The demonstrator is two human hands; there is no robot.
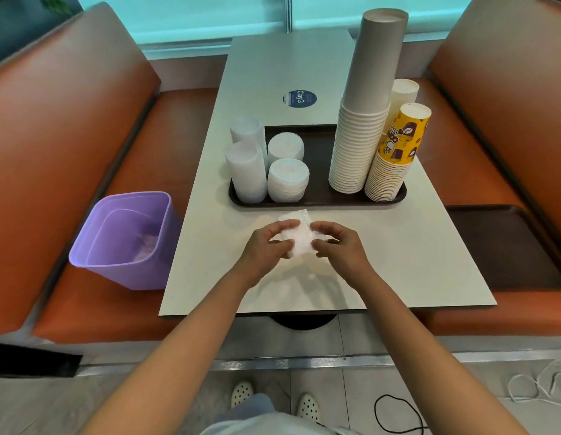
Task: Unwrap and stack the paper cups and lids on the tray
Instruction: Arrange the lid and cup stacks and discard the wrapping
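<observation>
Over the near middle of the table, my left hand [266, 246] and my right hand [337, 244] both grip a crumpled clear plastic wrapper [298, 235]. Behind them lies a dark tray [320, 199]. On its left stand several stacks of white lids [288, 180], two of them tall [246, 172]. On its right rise a tall stack of grey-and-white paper cups [360, 133], a stack of yellow printed cups [393, 161] and a white stack [403, 92] behind them.
A purple bin [125, 240] sits on the orange bench to the left of the table, with some plastic inside. A second dark tray [505, 243] lies on the right bench. A blue round sticker [299, 98] marks the table's far half. Cables lie on the floor at lower right.
</observation>
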